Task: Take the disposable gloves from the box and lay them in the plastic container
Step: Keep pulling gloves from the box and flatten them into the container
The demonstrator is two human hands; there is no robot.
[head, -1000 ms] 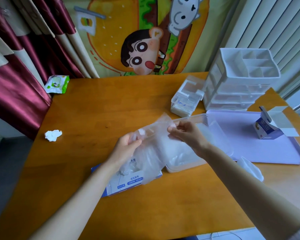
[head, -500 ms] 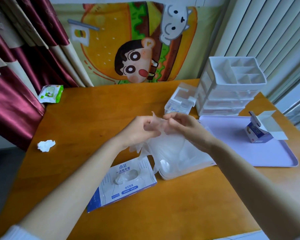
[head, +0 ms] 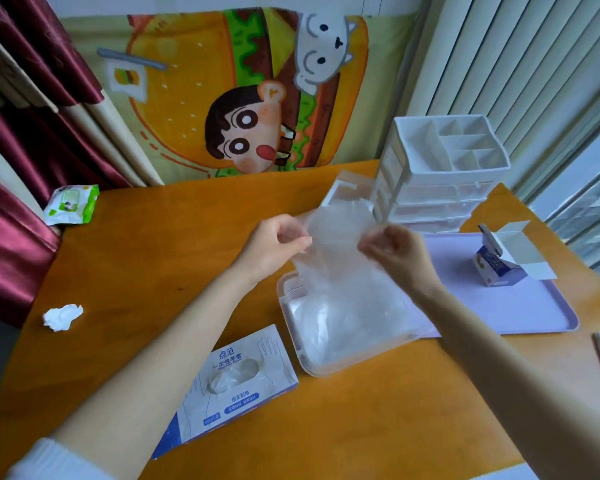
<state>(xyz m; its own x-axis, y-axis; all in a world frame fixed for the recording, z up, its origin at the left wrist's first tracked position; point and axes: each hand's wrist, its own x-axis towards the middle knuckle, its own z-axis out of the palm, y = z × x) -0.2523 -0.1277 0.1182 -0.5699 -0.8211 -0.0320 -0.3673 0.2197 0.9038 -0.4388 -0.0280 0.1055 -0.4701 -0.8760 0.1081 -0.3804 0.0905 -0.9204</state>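
On the wooden table (head: 153,271), the clear plastic container (head: 286,317) sits just beside the glove box (head: 243,386) and already holds a heap of gloves. Above it a clear disposable glove (head: 336,237) hangs spread between the left hand (head: 274,244) and right hand (head: 395,251), each pinching an upper corner. It is best lowered flat, with both corners released together.

A thin, clear disposable glove (head: 336,247) hangs spread at frame centre, pinched at its top by the left hand (head: 274,245) and the right hand (head: 397,252). Its lower part drapes into the clear plastic container (head: 293,344), which holds more crumpled gloves (head: 329,327). The white-and-blue glove box (head: 238,389) lies flat at lower centre-left, with film poking from its oval opening.
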